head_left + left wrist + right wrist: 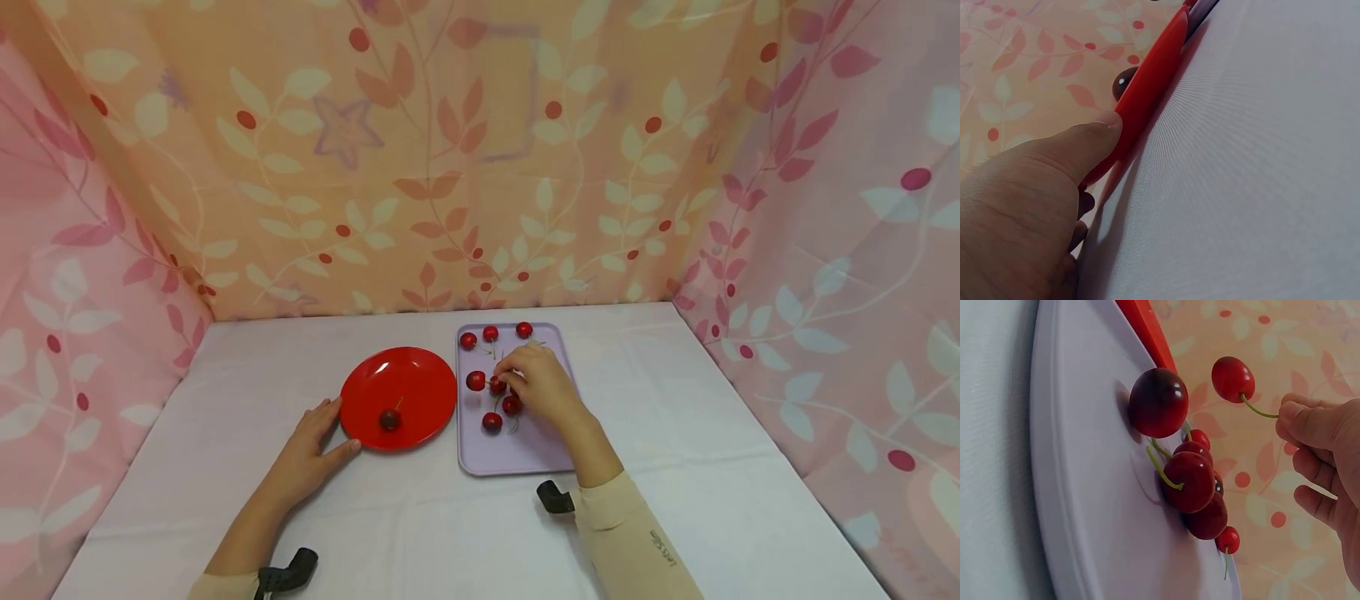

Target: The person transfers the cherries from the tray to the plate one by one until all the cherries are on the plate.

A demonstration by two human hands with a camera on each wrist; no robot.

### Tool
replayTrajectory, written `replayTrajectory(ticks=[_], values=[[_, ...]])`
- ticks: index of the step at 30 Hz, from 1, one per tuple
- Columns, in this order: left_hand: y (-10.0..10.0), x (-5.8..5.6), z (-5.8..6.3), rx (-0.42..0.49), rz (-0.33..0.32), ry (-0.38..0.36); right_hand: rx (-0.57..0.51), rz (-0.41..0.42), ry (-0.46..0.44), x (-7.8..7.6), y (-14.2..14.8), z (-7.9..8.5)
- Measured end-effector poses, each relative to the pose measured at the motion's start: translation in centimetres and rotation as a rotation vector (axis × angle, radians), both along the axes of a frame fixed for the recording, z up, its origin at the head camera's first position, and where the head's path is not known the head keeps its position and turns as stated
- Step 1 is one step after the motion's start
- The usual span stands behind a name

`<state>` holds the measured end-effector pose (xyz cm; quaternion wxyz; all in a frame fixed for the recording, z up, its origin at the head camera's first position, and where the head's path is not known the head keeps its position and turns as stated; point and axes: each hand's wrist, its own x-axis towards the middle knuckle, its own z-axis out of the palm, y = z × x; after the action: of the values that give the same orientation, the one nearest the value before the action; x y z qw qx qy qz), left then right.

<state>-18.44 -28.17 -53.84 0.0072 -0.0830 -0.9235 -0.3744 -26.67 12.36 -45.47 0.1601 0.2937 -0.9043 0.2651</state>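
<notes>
My right hand [542, 383] is over the lilac tray [525, 454], thumb and forefinger pinching the stem of a red cherry [1233, 379]. In the right wrist view this cherry hangs above the tray, apart from the others. Several more cherries lie on the tray, among them a dark red cherry [1159, 403] nearest that camera. To the left is a red plate [420, 375] with one dark cherry [389, 419] on it, stem up. My left hand [307, 454] rests against the plate's left rim, the thumb [1094, 140] at the near edge and the fingers farther round.
Plate and tray stand side by side on a white cloth [405, 517], almost touching. Behind the table hangs an orange leaf-patterned curtain [420, 208], with pink curtains [825, 250] at both sides. A black wrist mount [555, 497] sits by each sleeve.
</notes>
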Motion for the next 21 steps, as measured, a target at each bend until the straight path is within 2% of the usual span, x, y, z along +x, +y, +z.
replayTrajectory(ticks=[6, 14, 21], values=[[0.0, 0.1, 0.2, 0.014, -0.015, 0.017, -0.062, 0.057, 0.044, -0.1, -0.1, 0.4], [0.2, 0.3, -0.1, 0.018, 0.004, 0.021, -0.052, 0.054, -0.047, -0.3, -1.6, 1.5], [0.1, 0.2, 0.2, 0.005, 0.002, 0.033, -0.042, 0.126, -0.034, -1.1, -3.5, 3.0]])
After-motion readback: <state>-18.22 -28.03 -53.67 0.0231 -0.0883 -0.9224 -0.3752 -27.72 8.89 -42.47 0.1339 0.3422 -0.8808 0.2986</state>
